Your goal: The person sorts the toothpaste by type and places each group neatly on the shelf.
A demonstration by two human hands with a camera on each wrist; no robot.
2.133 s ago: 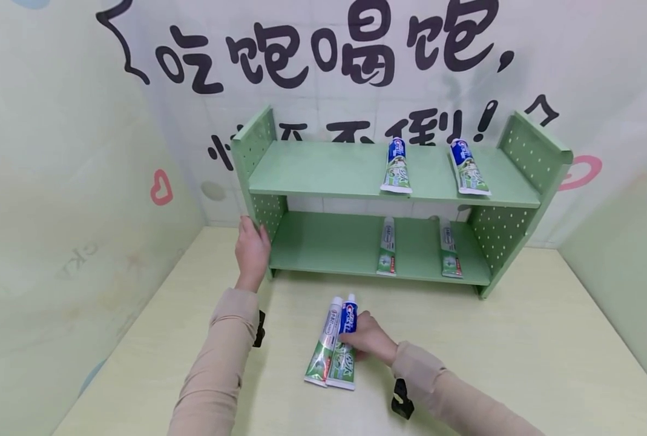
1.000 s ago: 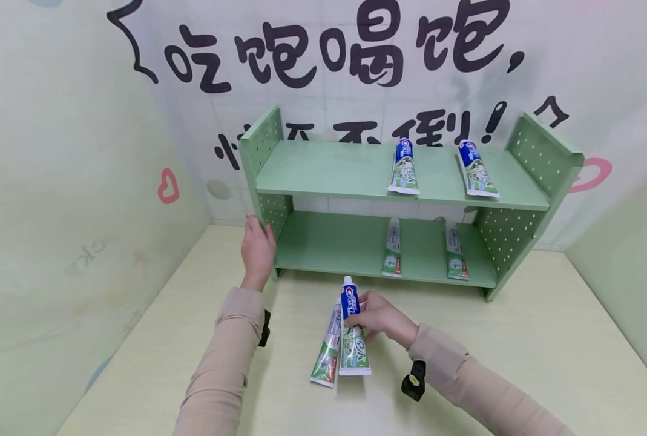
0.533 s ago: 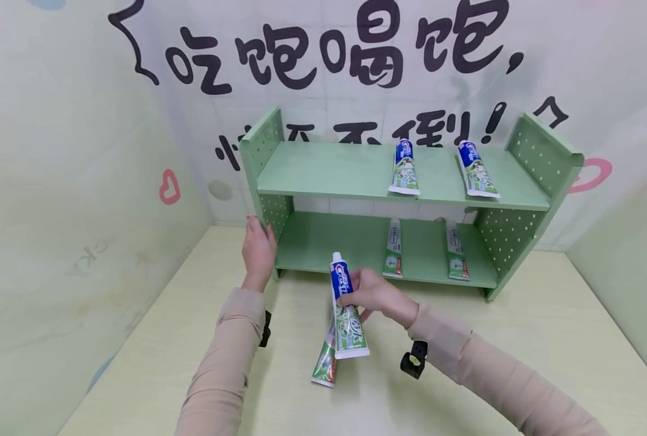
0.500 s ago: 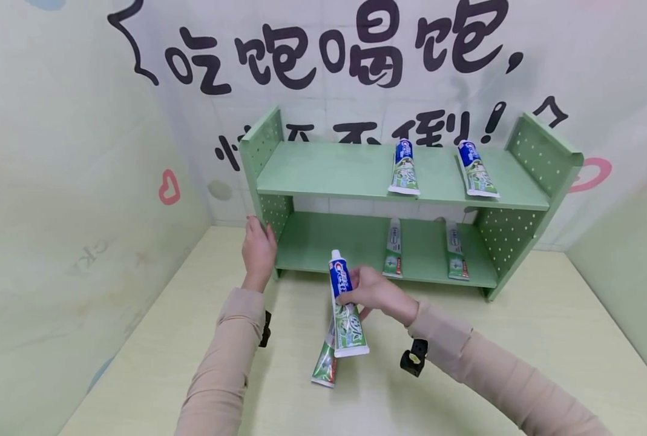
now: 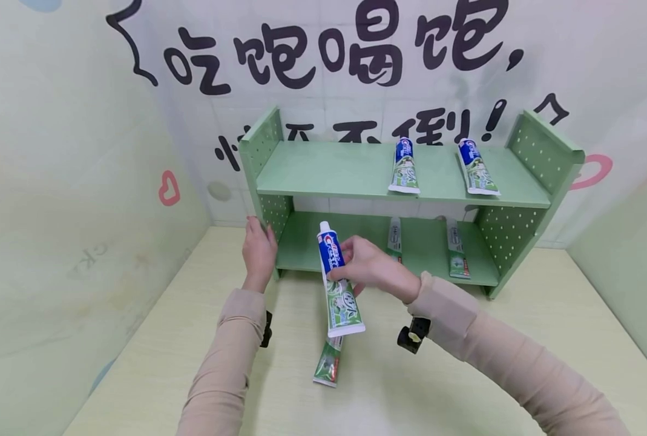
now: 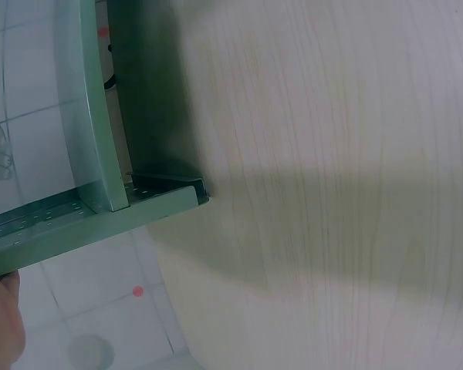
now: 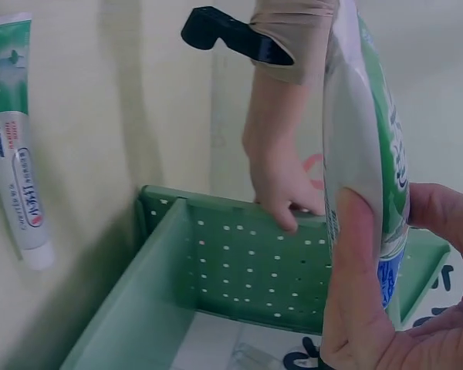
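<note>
My right hand [image 5: 374, 266] pinches a blue, white and green Crest toothpaste tube [image 5: 336, 290] above the table, in front of the shelf. The tube leans with its white cap up and away from me. In the right wrist view thumb and fingers press its two sides. My left hand [image 5: 259, 254] grips the edge of the left side panel of the green shelf [image 5: 334, 169]. Below the held tube a silver and green toothpaste tube [image 5: 328, 363] lies on the table, its upper part hidden in the head view but visible in the right wrist view.
Two Crest tubes, one mid-right [image 5: 405, 166] and one farther right [image 5: 477, 166], lie on the upper board. Two silver-green tubes, a partly hidden one [image 5: 394, 239] and another [image 5: 456, 248], lie on the lower board. A wall with black lettering [image 5: 377, 45] stands behind.
My right hand has lifted the Crest tube off the table beside the silver-green tube and carried it up and slightly left, toward the shelf. The left hand stays on the panel.
</note>
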